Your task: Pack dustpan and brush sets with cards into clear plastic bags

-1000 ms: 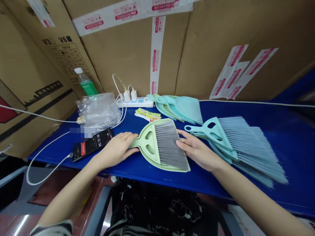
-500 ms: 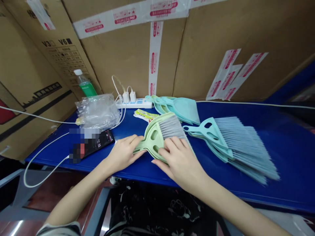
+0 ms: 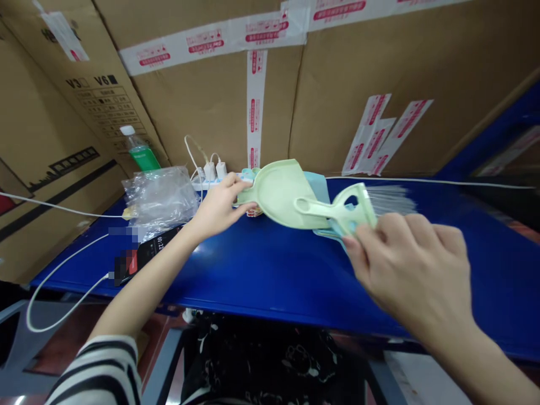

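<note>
A light green dustpan [image 3: 278, 194] is raised over the table, its handle pinched between the thumb and fingers of my left hand [image 3: 221, 208]. My right hand [image 3: 415, 270] grips the lower edge of a matching green hand broom [image 3: 350, 211], whose handle points left across the dustpan's open side. The broom's pale bristles [image 3: 392, 201] stretch to the right, a little blurred. Behind the dustpan a blue dustpan [image 3: 317, 184] shows in part. Another blue piece [image 3: 331, 233] lies under the green broom, mostly covered.
A phone [image 3: 145, 253] on a white cable, clear plastic bags [image 3: 162, 197] and a green-labelled bottle [image 3: 141, 151] are on the left of the blue table [image 3: 253, 270]. A power strip with chargers [image 3: 215, 173] stands at the back, before taped cardboard boxes [image 3: 189, 107].
The green broom has come apart from its dustpan. My right hand has carried the broom rightward, while my left hand has lifted the dustpan up and towards the back.
</note>
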Motion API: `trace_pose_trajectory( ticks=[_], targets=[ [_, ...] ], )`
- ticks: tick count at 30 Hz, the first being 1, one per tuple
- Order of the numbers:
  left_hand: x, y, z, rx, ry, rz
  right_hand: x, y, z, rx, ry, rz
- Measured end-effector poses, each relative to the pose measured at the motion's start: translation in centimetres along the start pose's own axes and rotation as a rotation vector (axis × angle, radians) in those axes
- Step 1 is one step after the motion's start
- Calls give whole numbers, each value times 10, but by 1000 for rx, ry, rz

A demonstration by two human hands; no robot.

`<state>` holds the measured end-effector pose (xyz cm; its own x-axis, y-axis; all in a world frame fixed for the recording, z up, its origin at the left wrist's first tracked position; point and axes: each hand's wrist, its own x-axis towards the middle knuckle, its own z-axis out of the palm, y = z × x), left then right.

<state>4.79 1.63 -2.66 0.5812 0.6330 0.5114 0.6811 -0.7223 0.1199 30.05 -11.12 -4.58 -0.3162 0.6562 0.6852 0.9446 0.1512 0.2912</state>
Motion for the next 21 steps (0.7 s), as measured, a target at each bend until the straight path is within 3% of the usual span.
trace_pose_trajectory(
  ticks=[3, 8, 14, 21],
  targets=[
    [43, -5, 24, 30, -34, 27, -6, 23, 22, -31, -68, 60],
    [95, -10, 63, 76, -185, 61, -16, 39, 52, -91, -155, -3],
    [117, -20, 79, 115, -266, 48, -18, 45, 57, -141, -90, -115],
    [130, -17, 86, 163, -361, 55, -21, 45, 52, -59, 11, -85]
  ],
)
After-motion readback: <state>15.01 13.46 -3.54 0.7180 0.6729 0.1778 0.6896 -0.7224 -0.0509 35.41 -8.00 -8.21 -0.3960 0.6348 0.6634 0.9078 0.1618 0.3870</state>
